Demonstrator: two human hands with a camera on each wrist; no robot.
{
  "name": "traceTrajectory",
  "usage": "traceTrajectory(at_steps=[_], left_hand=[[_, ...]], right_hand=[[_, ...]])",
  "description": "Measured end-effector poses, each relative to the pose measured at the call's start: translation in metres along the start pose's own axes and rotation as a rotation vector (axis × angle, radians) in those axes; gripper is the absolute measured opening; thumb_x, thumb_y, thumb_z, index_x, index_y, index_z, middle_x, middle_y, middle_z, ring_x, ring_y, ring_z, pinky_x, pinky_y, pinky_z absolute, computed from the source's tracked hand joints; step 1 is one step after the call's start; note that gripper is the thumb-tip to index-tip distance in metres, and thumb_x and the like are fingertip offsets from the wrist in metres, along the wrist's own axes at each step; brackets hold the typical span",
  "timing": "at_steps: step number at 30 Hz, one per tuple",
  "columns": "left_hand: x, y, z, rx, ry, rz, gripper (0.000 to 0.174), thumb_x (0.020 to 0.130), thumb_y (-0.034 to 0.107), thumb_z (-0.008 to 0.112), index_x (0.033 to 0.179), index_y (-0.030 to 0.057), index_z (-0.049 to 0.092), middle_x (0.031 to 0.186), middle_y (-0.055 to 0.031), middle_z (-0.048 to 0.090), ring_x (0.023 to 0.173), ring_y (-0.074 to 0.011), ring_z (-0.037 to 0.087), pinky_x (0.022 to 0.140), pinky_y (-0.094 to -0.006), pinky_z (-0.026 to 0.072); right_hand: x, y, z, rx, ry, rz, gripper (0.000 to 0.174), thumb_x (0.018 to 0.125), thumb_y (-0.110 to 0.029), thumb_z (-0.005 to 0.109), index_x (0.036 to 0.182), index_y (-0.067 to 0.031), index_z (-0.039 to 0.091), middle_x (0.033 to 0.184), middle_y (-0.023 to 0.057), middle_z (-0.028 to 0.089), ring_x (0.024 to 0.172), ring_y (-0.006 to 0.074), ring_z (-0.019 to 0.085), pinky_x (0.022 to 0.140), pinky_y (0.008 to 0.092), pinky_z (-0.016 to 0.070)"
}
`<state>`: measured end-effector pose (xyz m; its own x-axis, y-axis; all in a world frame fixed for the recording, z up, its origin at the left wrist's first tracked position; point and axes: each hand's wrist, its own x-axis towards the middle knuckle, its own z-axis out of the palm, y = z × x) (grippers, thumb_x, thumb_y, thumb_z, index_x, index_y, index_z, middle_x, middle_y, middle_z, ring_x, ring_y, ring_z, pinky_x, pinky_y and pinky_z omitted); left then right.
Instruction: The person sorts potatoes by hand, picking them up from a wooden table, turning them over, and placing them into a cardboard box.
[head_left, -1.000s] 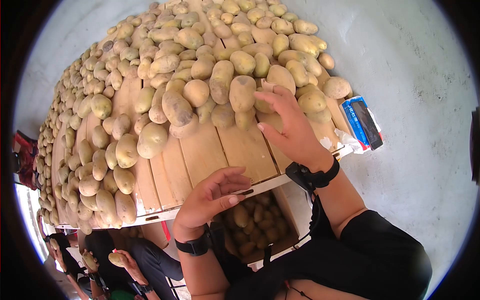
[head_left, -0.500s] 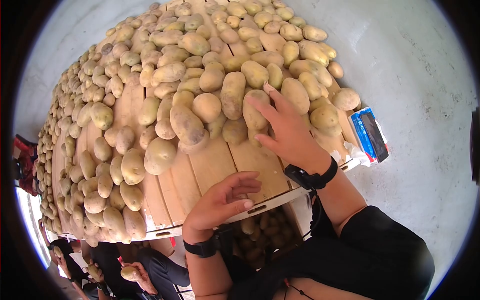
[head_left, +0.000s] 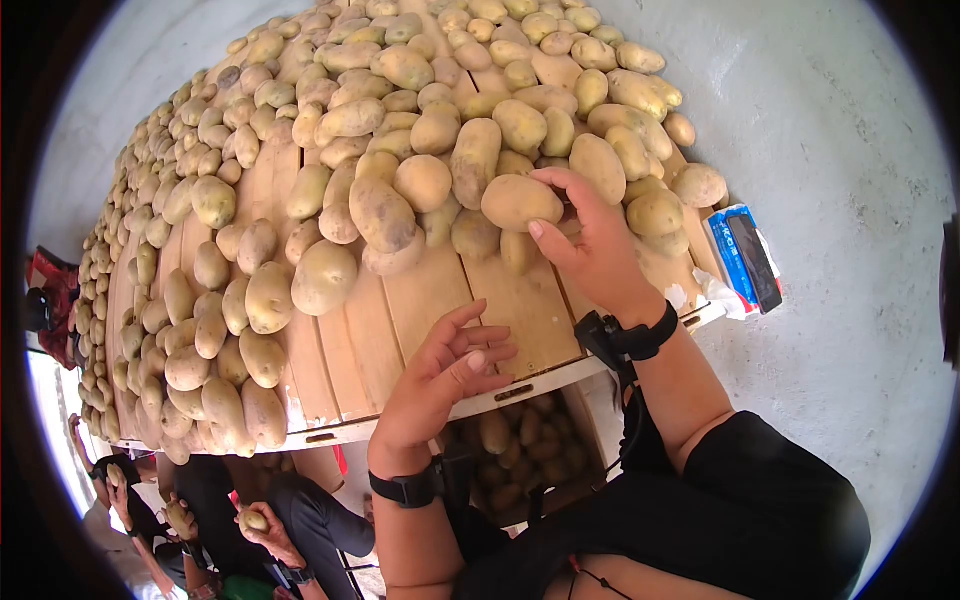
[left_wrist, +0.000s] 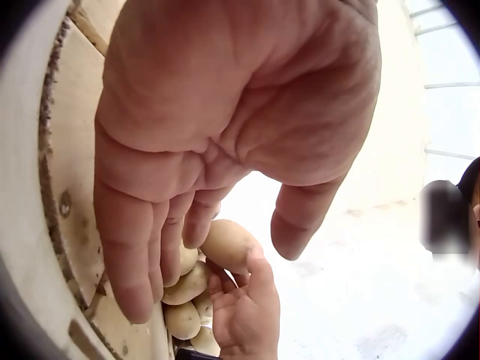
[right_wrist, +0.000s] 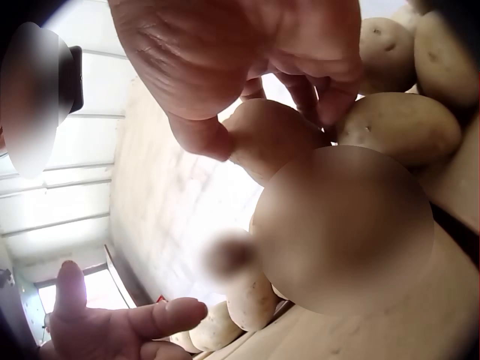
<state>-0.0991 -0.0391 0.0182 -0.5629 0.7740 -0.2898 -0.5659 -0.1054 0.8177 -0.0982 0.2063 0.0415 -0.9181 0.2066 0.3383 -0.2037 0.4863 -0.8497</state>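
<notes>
My right hand (head_left: 600, 245) pinches an oval tan potato (head_left: 522, 203) between thumb and fingers at the near edge of the potato pile. In the right wrist view the thumb presses one side of that potato (right_wrist: 271, 135), with fingertips round the far side. My left hand (head_left: 435, 380) is held over the table's front edge, palm turned inward and fingers loosely bent, with nothing in it. The left wrist view shows its bare palm (left_wrist: 232, 112), with the right hand and its potato beyond.
Many potatoes (head_left: 325, 278) cover the slatted wooden table (head_left: 425, 300). Below its front edge stands a box of potatoes (head_left: 535, 445). A blue package with a dark phone-like object (head_left: 752, 258) lies at the right corner. Other people's hands (head_left: 270, 535) hold potatoes at lower left.
My right hand has reached down to a potato in the pile, gripped it and turned it crosswise. My left hand stays over the front edge, its fingers now pointing more upward.
</notes>
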Motion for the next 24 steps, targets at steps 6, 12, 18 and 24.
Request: traceTrajectory(at_steps=[6, 12, 18, 24], left_hand=[[0.0, -0.012, 0.013, -0.217, 0.107, 0.059, 0.069, 0.103, 0.047, 0.045, 0.154, 0.0046, 0.026, 0.141, -0.0224, 0.049, 0.124, -0.038, 0.057, 0.095, -0.0486, 0.0554], [-0.009, -0.019, 0.007, -0.426, 0.155, 0.184, 0.065, 0.099, 0.049, 0.052, 0.141, -0.0004, 0.043, 0.123, -0.0219, 0.059, 0.105, -0.0348, 0.066, 0.084, -0.0449, 0.06], [-0.034, -0.008, 0.008, -0.204, -0.022, 0.22, 0.058, 0.093, 0.038, 0.064, 0.132, -0.0018, 0.049, 0.121, -0.0197, 0.059, 0.106, -0.0305, 0.064, 0.087, -0.047, 0.0577], [-0.045, -0.009, 0.003, 0.1, -0.204, 0.122, 0.059, 0.088, 0.025, 0.074, 0.135, -0.001, 0.05, 0.125, -0.0158, 0.06, 0.115, -0.025, 0.06, 0.099, -0.037, 0.0483]], right_hand=[[-0.023, -0.013, 0.003, 0.216, -0.222, 0.117, 0.04, 0.094, -0.017, 0.064, 0.13, -0.0033, 0.055, 0.118, 0.009, 0.063, 0.104, 0.0184, 0.06, 0.093, 0.0317, 0.0475], [-0.037, -0.017, 0.005, 0.198, -0.469, -0.092, 0.029, 0.094, -0.017, 0.063, 0.121, -0.0045, 0.063, 0.115, 0.0113, 0.065, 0.098, 0.0252, 0.063, 0.09, 0.0353, 0.0493], [-0.04, -0.001, -0.002, -0.258, -0.189, -0.203, 0.034, 0.088, -0.016, 0.066, 0.12, -0.0059, 0.06, 0.117, 0.0148, 0.057, 0.106, 0.0342, 0.058, 0.088, 0.0415, 0.0495], [-0.05, 0.012, 0.003, -0.356, -0.173, -0.084, 0.049, 0.086, -0.013, 0.067, 0.133, -0.0105, 0.052, 0.119, 0.0182, 0.049, 0.109, 0.0356, 0.055, 0.093, 0.0406, 0.0468]])
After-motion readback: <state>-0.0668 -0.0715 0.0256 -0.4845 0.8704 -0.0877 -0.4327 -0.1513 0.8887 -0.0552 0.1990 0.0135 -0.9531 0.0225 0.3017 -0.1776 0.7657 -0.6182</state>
